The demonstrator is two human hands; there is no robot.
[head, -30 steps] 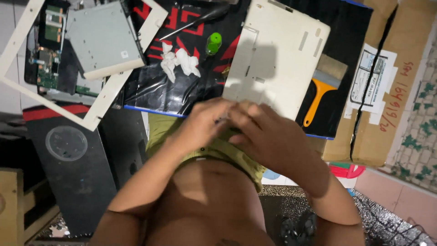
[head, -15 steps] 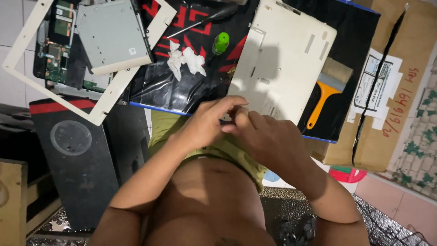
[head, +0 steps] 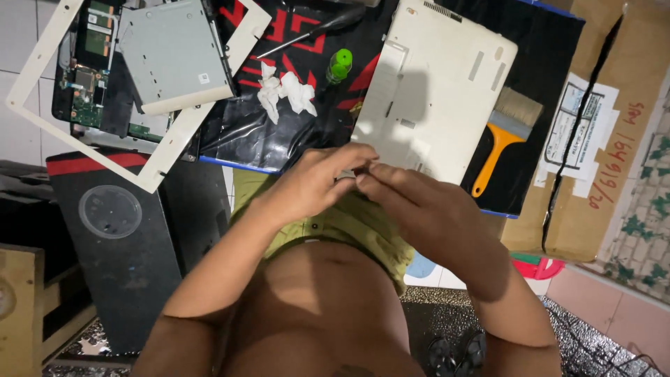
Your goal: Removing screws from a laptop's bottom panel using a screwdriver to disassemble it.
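My left hand (head: 317, 183) and my right hand (head: 417, 206) meet fingertip to fingertip above my lap, pinching a small pale object (head: 351, 175) between them; it is too small and covered to identify. Just beyond them lies a white laptop bottom cover (head: 433, 91) on a black mat with red marks (head: 279, 91). Crumpled white tissue (head: 286, 94) and a small green bottle (head: 340, 65) lie on the mat, with a black-handled screwdriver (head: 307, 38) above them.
A white screen bezel (head: 49, 91) frames a green circuit board (head: 87, 84) and a grey optical drive (head: 174, 59) at top left. An orange-handled brush (head: 504, 136) lies right of the cover. Cardboard box (head: 607, 139) at right, black speaker (head: 118, 230) at left.
The view has shifted slightly, and my hands have shifted a little lower while my fingertips keep working at the small object between them. The items on the mat have not moved.
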